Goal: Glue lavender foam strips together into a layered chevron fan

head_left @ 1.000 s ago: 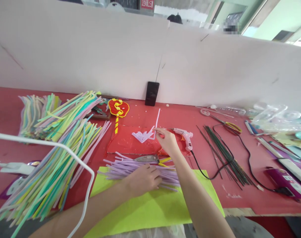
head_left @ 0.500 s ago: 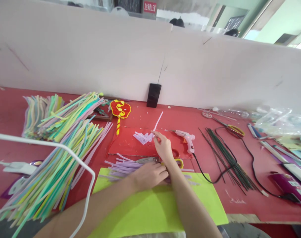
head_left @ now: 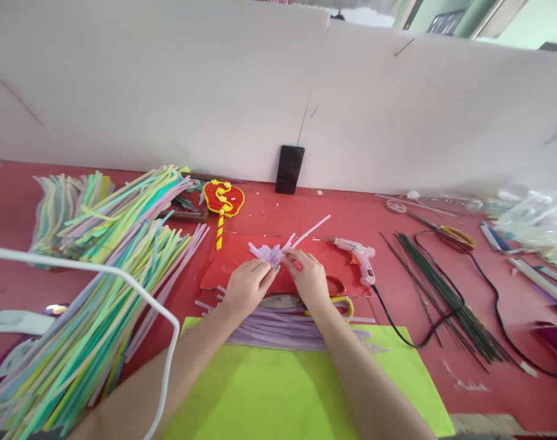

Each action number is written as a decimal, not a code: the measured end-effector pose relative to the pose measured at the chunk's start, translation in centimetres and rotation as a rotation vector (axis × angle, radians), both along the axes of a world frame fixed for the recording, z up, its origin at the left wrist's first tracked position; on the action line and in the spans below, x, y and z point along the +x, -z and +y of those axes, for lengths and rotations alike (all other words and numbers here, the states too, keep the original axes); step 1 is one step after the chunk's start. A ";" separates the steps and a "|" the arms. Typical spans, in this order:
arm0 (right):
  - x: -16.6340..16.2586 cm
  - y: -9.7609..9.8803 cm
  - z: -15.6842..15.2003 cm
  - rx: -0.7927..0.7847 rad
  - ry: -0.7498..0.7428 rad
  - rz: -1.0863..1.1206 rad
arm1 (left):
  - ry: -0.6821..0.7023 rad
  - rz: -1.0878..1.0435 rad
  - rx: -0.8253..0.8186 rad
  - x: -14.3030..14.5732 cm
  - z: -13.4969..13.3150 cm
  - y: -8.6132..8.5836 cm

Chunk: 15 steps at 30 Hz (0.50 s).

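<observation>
My left hand [head_left: 250,282] is closed at the lower left edge of a small folded piece of lilac pipe cleaners [head_left: 265,252], bent in nested V shapes. Opposite it, my right hand [head_left: 309,275] pinches a lilac pipe cleaner [head_left: 311,230] whose free end sticks up to the right. Both hands are over a red board [head_left: 223,269]. Below them a bundle of loose lilac pipe cleaners [head_left: 278,330] lies across a lime-green sheet [head_left: 260,391]. Scissors with yellow handles [head_left: 345,307] lie partly under my right wrist.
Many pastel pipe cleaners [head_left: 99,311] are heaped at left, with a white cable [head_left: 136,287] crossing in front. A pink glue gun [head_left: 358,253], dark green wires [head_left: 447,299] and more scissors [head_left: 452,235] lie at right. A red-yellow fan-shaped ornament [head_left: 223,198] and a phone [head_left: 289,169] are behind.
My left hand has moved up from the loose lilac bundle to the folded piece. The pipe cleaner at my right hand now leans further right. The camera view has tilted down slightly.
</observation>
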State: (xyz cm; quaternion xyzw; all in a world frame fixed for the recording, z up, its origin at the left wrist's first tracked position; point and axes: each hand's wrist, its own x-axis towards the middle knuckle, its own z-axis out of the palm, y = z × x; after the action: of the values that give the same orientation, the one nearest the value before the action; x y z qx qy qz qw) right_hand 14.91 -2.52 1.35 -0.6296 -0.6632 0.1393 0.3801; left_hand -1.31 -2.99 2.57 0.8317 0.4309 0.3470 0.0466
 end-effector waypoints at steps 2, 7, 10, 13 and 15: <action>0.0 0.2 0.0 -0.007 0.002 -0.035 | -0.017 -0.029 0.000 -0.1 0.1 0.0; 0.0 0.1 0.0 0.024 -0.018 -0.042 | -0.054 -0.091 0.033 -0.6 0.4 0.1; 0.1 0.1 0.0 0.033 -0.008 -0.017 | -0.094 -0.130 0.028 -1.1 0.7 0.1; 0.3 0.2 0.1 0.020 -0.020 0.011 | -0.149 -0.192 -0.013 -1.5 1.1 0.4; 0.4 0.2 0.1 0.010 -0.039 0.033 | -0.176 -0.254 -0.067 -1.8 1.5 0.6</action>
State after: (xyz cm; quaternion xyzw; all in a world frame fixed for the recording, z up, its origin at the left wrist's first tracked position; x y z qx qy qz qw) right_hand 15.35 -2.46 1.11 -0.6121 -0.6698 0.1538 0.3912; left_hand -3.08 -1.51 1.98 0.7383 0.5039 0.4376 0.0976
